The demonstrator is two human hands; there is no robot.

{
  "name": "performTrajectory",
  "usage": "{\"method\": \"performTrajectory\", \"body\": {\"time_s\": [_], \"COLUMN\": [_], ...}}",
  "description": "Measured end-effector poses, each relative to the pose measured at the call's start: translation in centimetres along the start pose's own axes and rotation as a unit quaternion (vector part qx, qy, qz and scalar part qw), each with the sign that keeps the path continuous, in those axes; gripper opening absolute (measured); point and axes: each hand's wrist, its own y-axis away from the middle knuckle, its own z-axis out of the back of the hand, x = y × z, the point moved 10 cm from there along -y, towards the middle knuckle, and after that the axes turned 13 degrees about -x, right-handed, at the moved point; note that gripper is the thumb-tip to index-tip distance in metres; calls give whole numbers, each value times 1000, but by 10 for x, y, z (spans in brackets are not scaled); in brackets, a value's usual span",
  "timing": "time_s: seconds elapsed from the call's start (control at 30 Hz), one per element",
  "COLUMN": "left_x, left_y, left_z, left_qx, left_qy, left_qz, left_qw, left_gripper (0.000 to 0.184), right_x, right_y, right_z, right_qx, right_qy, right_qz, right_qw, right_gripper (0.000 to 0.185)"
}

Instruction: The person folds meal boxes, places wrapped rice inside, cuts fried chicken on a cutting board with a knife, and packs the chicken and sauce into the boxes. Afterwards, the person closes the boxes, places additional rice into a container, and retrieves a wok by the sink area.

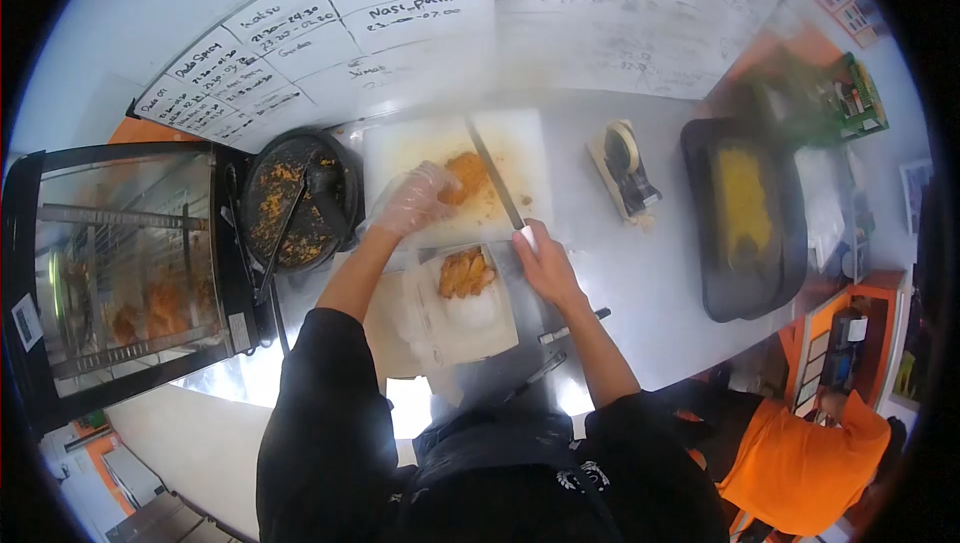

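1. On the white cutting board [525,138], set on the metal worktop [640,313], lies a browned, breaded piece [466,173]; crumbs are scattered around it.
2. Left hand [422,198]: wears a clear glove, fingers in contact with the left side of the breaded piece. Whether they pinch it or merely rest there cannot be told.
3. Right hand [541,258]: bare, closed around the pale handle of a knife [494,174]. The blade slants across the board, just beside the breaded piece; contact between the two cannot be confirmed.
4. Both hands are apart, one on either side of the breaded piece.
5. Between the board and the wearer's body: an open paper box [495,342], containing browned food [466,274] next to a white portion [474,312].
6. Left of the board: a round black pan [352,183] bearing crumbs and a dark utensil [325,193]. Farther left, a glass-fronted display case [225,158].
7. Right of the board: a tape dispenser [627,171]; beyond it, a black tray [700,213] with yellow contents [742,205].
8. Behind the worktop: a handwritten whiteboard [420,38].
9. Lower right: another person [805,463] in an orange top, well apart from the board.
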Motion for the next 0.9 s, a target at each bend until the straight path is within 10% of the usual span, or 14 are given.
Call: {"method": "performTrajectory", "body": {"time_s": [0.2,0.3,0.9], "left_x": [41,72,69], "left_y": [-2,18,45], "left_z": [-23,-19,-2], "left_qx": [5,-16,-129], "left_qy": [-106,-28,50], "left_qz": [5,239,326], "left_qw": [994,970,935], "left_gripper": [46,51,51], "right_x": [11,25,32], "right_y": [-7,-8,-71], "right_z": [-17,-23,-88], "right_qx": [61,65,52], "right_qy": [110,159,187], "right_qz": [37,51,128], "right_qw": [991,984,973], "right_gripper": [40,38,39]}}
